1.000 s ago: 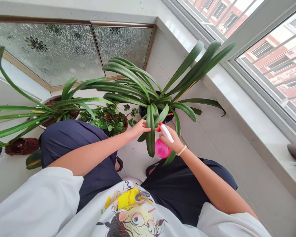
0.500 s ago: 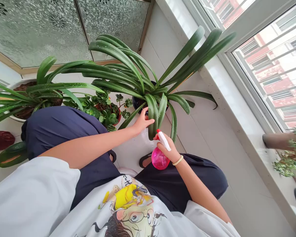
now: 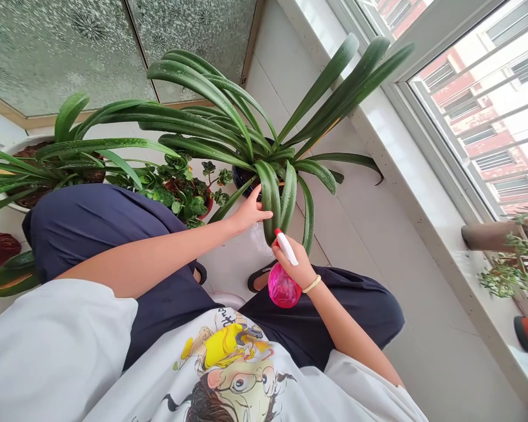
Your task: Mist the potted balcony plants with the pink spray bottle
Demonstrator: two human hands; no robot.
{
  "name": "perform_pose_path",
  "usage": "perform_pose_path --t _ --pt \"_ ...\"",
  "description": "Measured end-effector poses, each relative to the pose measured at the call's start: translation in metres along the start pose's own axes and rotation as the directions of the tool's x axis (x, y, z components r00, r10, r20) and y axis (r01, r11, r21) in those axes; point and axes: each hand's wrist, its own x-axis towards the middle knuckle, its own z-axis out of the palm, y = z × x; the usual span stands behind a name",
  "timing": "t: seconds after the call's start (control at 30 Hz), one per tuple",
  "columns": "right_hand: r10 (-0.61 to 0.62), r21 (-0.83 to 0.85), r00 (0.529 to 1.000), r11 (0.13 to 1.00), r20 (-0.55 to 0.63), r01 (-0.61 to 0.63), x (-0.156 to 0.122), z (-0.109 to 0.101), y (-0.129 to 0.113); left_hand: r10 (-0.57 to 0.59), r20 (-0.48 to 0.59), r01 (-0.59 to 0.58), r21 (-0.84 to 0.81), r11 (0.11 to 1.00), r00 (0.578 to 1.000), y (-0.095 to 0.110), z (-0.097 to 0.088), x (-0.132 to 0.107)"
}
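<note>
A large plant with long green strap leaves [image 3: 246,129] grows from a dark pot [image 3: 242,176] on the tiled floor in front of me. My left hand [image 3: 249,214] pinches one drooping leaf [image 3: 270,202] near its lower end. My right hand [image 3: 293,264] is wrapped round a pink spray bottle [image 3: 284,284] with a white and red head, its nozzle pointing at that leaf from just below. A pale band sits on my right wrist.
A small leafy plant in a red pot [image 3: 185,196] and a second strap-leaved plant in a white pot [image 3: 48,170] stand to the left. A window sill [image 3: 422,193] with potted plants [image 3: 506,252] runs along the right. My knees are close to the pots.
The view has shifted down and to the right, revealing sill plants. My right hand with the bottle has dropped slightly lower below the leaf; my left hand stays on the leaf.
</note>
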Motion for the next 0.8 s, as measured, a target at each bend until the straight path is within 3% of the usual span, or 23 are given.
perform_pose_path --t 0.1,0.3,0.47,0.67,0.8 --pt "0.008 -0.082 1.0 0.997 -0.009 -0.009 0.002 0.003 -0.002 -0.011 0.038 0.01 0.034 0.999 0.999 0.003 -0.004 -0.005" --pt "0.07 -0.015 0.997 0.997 -0.037 -0.071 0.005 0.008 0.002 -0.02 0.063 0.019 0.028 0.999 0.998 0.007 -0.008 -0.01" --pt "0.032 0.013 0.996 0.999 -0.088 -0.031 0.011 0.002 -0.005 -0.034 0.06 0.03 0.053 0.998 0.998 0.004 -0.008 -0.012" --pt "0.124 0.038 0.99 0.992 -0.071 -0.122 0.021 -0.005 -0.008 -0.047 0.085 0.043 0.042 0.998 0.995 -0.001 -0.01 -0.013" --pt "0.09 0.059 0.995 0.994 -0.033 -0.088 0.03 -0.013 -0.013 -0.03 0.084 0.027 0.042 0.999 0.996 -0.006 -0.013 -0.013"
